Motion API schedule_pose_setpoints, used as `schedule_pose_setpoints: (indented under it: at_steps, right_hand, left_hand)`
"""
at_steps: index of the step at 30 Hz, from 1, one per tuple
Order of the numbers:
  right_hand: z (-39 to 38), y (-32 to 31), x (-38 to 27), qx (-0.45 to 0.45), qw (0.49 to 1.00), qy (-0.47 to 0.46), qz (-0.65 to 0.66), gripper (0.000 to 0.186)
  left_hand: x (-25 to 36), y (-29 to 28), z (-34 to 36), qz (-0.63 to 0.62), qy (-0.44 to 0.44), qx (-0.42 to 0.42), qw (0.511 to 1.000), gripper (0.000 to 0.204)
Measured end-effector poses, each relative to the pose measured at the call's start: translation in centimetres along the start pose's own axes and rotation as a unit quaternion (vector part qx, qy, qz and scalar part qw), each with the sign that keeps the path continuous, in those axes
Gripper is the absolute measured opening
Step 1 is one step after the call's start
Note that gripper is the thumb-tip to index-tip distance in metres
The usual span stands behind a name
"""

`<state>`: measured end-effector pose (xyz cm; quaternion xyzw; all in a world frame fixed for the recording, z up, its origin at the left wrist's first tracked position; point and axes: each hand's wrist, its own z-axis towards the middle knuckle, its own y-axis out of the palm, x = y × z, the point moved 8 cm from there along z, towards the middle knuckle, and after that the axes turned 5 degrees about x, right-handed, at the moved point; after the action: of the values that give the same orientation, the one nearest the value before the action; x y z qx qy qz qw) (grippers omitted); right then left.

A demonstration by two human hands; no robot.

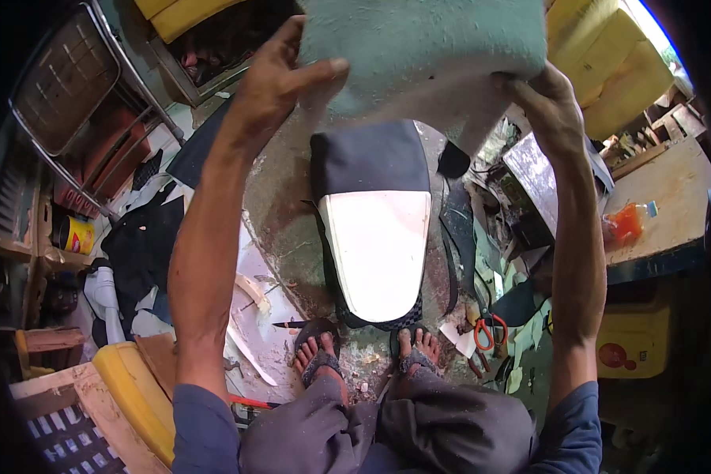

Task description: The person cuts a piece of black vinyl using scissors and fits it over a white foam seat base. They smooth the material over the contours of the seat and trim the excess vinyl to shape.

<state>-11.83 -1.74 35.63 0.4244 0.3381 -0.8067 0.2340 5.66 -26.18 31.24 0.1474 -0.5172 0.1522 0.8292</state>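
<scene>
Raised in front of me is a thick pale-green foam pad (423, 55) with a rough, pitted surface; its far end runs out of the picture. My left hand (286, 83) grips its left edge, thumb lying on the near face. At the lower right corner, my right hand (547, 107) pinches it between thumb and fingers. Below the pad, on the floor between my feet and my hands, lies what looks like a motorcycle seat (378, 253). Its far part is black, its near part white with a rounded end.
Orange-handled scissors (490, 332) lie on the floor right of my feet among scraps. A wooden table (660, 205) at the right bears an orange bottle (628, 223). A metal-framed chair (71, 87) stands at the left, with a yellow pad (138, 395) nearer me.
</scene>
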Motion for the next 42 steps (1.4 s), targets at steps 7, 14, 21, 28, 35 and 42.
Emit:
schedule_pose_setpoints:
  at_steps: [7,14,21,28,35,42]
  right_hand:
    - [-9.9,7.4,12.8,-0.003,0.972,0.0,-0.236,0.059]
    - [-21.5,11.9,24.9,0.154,0.936,0.271,-0.166,0.053]
    - [-23.4,13.6,22.9,0.135,0.887,0.4,-0.188,0.05]
    - [-24.2,14.5,23.4,0.136,0.876,0.439,-0.145,0.04]
    - [-25.7,14.3,24.3,0.118,0.871,0.467,-0.091,0.028]
    - [-26.3,15.5,25.1,0.12,0.881,0.456,-0.046,0.026]
  left_hand:
    - [-8.8,-2.3,-11.8,0.454,0.105,0.052,0.883,0.039]
    - [-23.4,-5.1,-23.1,0.306,-0.273,0.252,0.876,0.024]
    - [-22.8,-0.3,-24.3,0.424,-0.367,0.175,0.81,0.045]
    - [-25.1,-1.1,-24.5,0.35,-0.407,0.197,0.82,0.055]
    - [-23.4,1.8,-25.2,0.15,-0.456,0.288,0.829,0.053]
    - [-25.0,0.6,-24.9,0.147,-0.429,0.267,0.851,0.047]
